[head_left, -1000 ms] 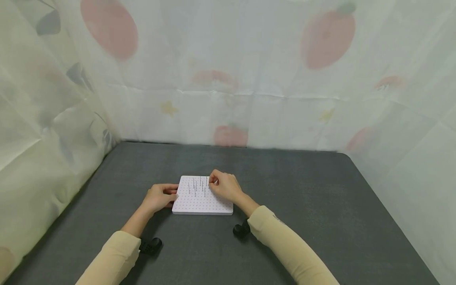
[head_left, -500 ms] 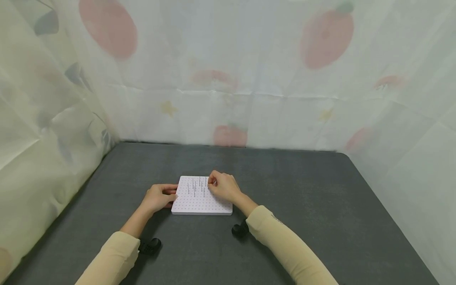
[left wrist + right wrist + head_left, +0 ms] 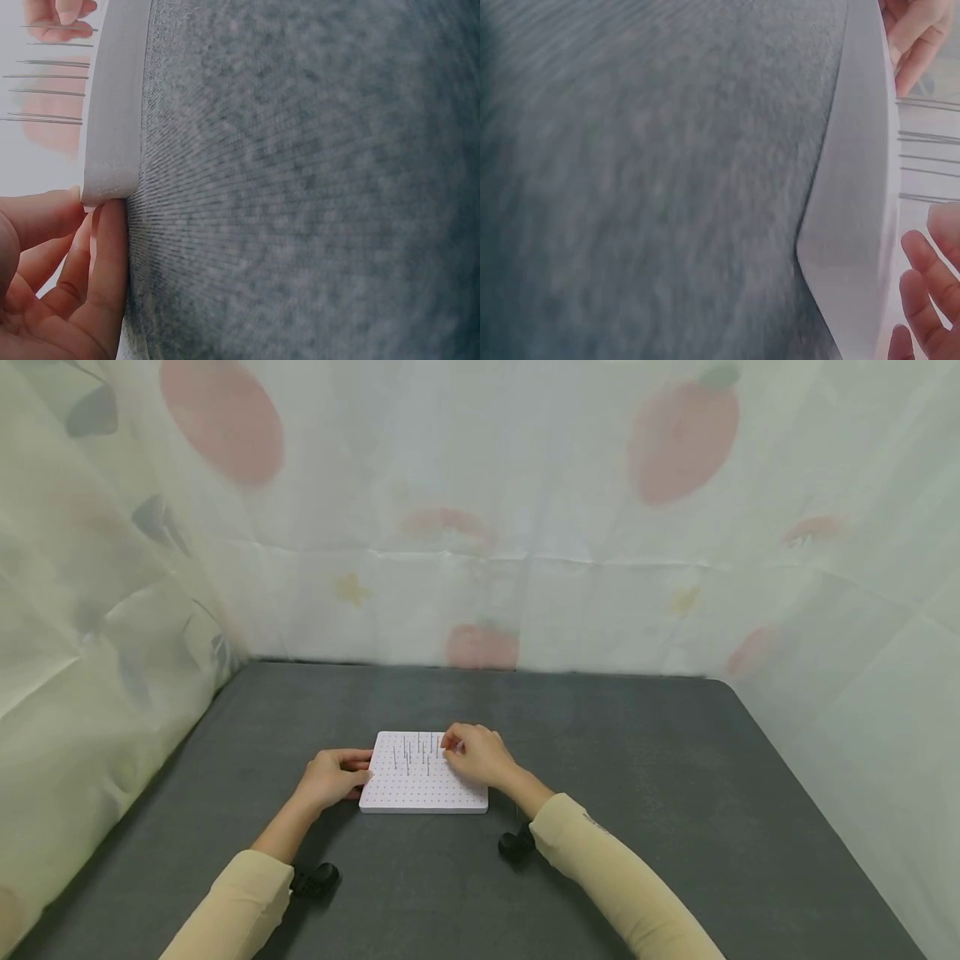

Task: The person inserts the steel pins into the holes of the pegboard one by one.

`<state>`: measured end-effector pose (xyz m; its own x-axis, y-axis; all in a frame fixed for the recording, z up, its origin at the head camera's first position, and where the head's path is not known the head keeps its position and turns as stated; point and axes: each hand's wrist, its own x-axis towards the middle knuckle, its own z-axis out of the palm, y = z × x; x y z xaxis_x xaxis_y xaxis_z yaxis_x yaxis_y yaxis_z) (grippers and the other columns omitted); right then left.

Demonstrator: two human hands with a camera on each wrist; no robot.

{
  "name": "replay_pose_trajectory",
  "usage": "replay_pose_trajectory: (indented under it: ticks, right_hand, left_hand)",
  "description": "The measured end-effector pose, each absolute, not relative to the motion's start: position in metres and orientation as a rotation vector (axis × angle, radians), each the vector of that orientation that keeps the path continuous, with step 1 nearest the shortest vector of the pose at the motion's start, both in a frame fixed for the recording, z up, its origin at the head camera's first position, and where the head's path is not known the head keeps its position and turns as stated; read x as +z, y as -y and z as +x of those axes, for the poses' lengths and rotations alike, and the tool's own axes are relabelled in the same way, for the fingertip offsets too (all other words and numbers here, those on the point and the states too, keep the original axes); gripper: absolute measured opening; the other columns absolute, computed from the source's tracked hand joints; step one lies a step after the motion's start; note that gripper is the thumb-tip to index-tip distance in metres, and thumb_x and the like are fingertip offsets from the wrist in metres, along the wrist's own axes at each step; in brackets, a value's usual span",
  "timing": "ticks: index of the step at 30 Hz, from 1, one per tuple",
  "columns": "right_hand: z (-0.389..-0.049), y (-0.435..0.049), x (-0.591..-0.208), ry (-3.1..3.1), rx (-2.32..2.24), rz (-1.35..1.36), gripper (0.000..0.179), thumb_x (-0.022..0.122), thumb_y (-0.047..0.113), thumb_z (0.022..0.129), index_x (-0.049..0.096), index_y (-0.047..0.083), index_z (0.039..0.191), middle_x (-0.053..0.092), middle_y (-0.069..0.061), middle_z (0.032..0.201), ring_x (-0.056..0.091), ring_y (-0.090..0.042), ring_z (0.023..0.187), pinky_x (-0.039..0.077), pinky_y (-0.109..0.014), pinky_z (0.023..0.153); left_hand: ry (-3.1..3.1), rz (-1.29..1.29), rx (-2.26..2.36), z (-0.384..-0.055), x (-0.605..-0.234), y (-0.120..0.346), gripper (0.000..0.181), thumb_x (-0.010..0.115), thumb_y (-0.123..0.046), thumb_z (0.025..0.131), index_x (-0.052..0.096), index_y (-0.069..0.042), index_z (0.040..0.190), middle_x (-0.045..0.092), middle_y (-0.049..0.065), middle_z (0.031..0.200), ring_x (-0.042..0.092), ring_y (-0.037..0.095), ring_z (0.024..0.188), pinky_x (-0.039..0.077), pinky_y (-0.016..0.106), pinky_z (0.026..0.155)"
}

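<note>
A white pegboard (image 3: 423,795) full of small holes lies flat on the dark grey table. Several thin metal pins (image 3: 428,766) stand upright in its far half. My left hand (image 3: 324,779) holds the board's left edge; in the left wrist view the thumb (image 3: 49,215) meets the upper edge and the fingers lie along the side wall. Over the board's far right part is my right hand (image 3: 480,756), just right of the rightmost pin. Its fingers (image 3: 922,259) look spread apart in the right wrist view, with nothing seen between them. The far right corner is hidden by this hand.
Grey table surface (image 3: 637,793) surrounds the board. A pale curtain (image 3: 585,602) with fruit prints hangs behind the table and along its sides. Black wrist devices (image 3: 517,846) sit below both cuffs.
My right hand has drawn slightly right, and a standing pin beside its fingertips now shows. The left hand stays at the board's edge. The whole head view has shifted a little.
</note>
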<state>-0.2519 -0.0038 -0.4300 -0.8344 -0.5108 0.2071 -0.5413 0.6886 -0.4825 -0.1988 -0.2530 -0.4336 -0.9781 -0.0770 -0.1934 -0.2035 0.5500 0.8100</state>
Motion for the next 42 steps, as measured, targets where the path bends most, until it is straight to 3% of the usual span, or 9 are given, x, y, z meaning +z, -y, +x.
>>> replay_pose_trajectory:
  ticks: [12,21,42]
  right_hand:
    - [-0.252,-0.022,-0.421,2.836,0.918,1.009,0.012,0.060,0.016,0.088,0.063,0.012,0.099,0.063,0.005,0.093,0.056,-0.009,0.084,0.047,-0.023,0.076]
    - [-0.249,-0.046,-0.420,2.801,0.907,1.064,0.013,0.060,0.016,0.088,0.062,0.010,0.100,0.062,0.003,0.092,0.057,-0.012,0.081,0.047,-0.026,0.072]
    - [-0.241,-0.097,-0.423,2.895,1.022,1.241,0.017,0.058,0.018,0.090,0.061,0.015,0.106,0.064,0.006,0.100,0.056,-0.004,0.083,0.050,-0.025,0.075]
  left_hand:
    - [-2.645,-0.235,1.407,-0.200,-0.435,0.253,0.042,0.062,-0.005,0.084,0.055,0.000,0.125,0.063,0.018,0.107,0.064,0.016,0.078,0.056,0.031,0.063]
    - [-2.633,-0.237,1.415,-0.201,-0.434,0.253,0.042,0.062,-0.005,0.084,0.055,0.000,0.125,0.062,0.018,0.107,0.064,0.016,0.078,0.056,0.031,0.064]
    - [-2.645,-0.223,1.395,-0.199,-0.433,0.253,0.043,0.061,-0.005,0.085,0.054,0.001,0.126,0.061,0.019,0.108,0.064,0.016,0.078,0.056,0.032,0.065]
